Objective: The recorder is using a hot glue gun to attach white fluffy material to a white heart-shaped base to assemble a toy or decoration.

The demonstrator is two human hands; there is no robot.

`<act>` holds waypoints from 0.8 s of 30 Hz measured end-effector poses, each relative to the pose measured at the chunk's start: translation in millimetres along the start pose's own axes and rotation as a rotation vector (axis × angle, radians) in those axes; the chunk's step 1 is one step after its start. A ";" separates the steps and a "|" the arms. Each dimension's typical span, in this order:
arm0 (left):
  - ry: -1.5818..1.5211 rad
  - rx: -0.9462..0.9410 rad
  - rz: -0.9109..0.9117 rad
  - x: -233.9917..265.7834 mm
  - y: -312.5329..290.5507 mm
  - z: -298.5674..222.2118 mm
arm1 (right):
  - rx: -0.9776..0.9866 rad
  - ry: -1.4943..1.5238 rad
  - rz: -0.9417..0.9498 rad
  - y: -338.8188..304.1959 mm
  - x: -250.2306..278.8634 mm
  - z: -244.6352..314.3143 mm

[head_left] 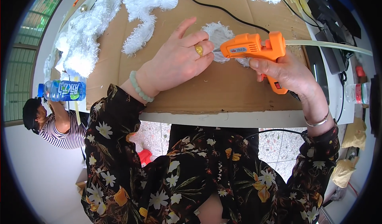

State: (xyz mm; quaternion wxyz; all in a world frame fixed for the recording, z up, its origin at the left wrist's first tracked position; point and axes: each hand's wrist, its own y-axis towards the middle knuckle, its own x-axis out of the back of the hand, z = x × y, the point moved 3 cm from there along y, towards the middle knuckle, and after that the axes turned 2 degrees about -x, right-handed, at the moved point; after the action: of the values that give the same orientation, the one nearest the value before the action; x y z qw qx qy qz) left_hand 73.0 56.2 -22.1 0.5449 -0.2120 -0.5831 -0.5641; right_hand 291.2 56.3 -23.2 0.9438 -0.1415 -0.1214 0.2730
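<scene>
An orange hot glue gun (248, 45) is gripped in my right hand (284, 71), its nozzle pointing left and a pale glue stick (326, 44) sticking out of its back. My left hand (181, 57) is right at the nozzle, with one finger raised and the others curled in. What these curled fingers hold is hidden. Beneath the nozzle and the fingertips shows a piece of white fluffy fabric (218, 34), partly covered by the hand and the gun.
Brown cardboard (175, 98) covers the table. White fluffy pieces (149, 13) lie at the far left and far edge. A black cord (227, 10) crosses the board. A blue-labelled bottle (65, 90) stands left; another person (59, 122) sits beyond it. Black devices (330, 51) line the right.
</scene>
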 end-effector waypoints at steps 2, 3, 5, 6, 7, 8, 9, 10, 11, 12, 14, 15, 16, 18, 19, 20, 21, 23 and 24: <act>-0.009 0.012 0.017 -5.6 2.5 0.4 | 0.009 -0.002 0.000 0.7 2.4 -1.9; -0.012 0.007 0.017 -8.9 2.8 0.0 | 0.020 -0.006 0.005 1.2 3.7 -2.6; -0.032 0.042 -0.021 -8.6 2.2 -0.1 | 0.037 -0.009 0.024 1.5 5.2 -1.0; -0.031 0.037 -0.017 -7.4 2.9 -1.2 | 0.051 -0.016 0.046 1.5 5.4 -0.1; -0.025 0.041 -0.031 -8.9 4.7 -1.8 | 0.050 -0.011 0.038 1.7 7.6 -1.3; -0.019 0.044 -0.045 -10.0 6.8 -2.6 | 0.053 -0.013 0.042 1.8 9.3 -2.6; -0.023 0.036 -0.044 -11.1 9.3 -3.7 | 0.056 -0.014 0.046 1.7 11.4 -4.0; -0.018 0.031 -0.039 -12.9 11.3 -4.2 | 0.053 -0.008 0.036 1.9 14.0 -6.0; -0.013 0.025 -0.034 -15.5 13.6 -4.5 | 0.039 -0.038 0.040 2.2 16.4 -8.6; -0.022 0.014 -0.035 -19.6 15.8 -4.7 | 0.023 -0.068 0.042 2.2 19.0 -11.7; 0.037 0.021 -0.016 -19.6 17.4 -8.4 | 0.030 -0.062 0.061 1.9 21.4 -14.4; 0.039 0.021 -0.012 -19.1 18.6 -10.1 | 0.032 -0.059 0.076 1.9 22.2 -15.6; 0.034 0.031 0.004 -18.8 19.6 -10.6 | 0.033 -0.056 0.074 2.0 22.9 -15.2; 0.029 0.040 0.021 -18.5 20.9 -10.7 | -0.019 -0.151 0.069 2.6 23.4 -15.2; 0.034 0.055 0.030 -18.6 20.3 -9.6 | -0.020 -0.148 0.068 3.6 22.8 -15.3; 0.040 0.071 0.039 -18.7 19.7 -8.6 | -0.019 -0.151 0.066 4.6 22.1 -15.2; 0.040 0.070 0.041 -19.0 19.0 -7.9 | -0.018 -0.155 0.064 5.5 21.1 -14.9; -0.005 0.139 0.004 -22.9 18.6 -3.8 | 0.008 -0.157 0.057 5.9 20.6 -14.7; -0.007 0.140 0.003 -24.8 18.9 -2.9 | 0.037 -0.159 0.051 6.3 20.4 -14.0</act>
State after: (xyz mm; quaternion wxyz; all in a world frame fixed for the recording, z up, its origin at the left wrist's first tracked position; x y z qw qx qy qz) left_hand 98.3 68.0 -36.4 0.5574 -0.1763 -0.6224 -0.5204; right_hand 309.2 69.8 -35.3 0.9264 -0.1049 -0.1872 0.3094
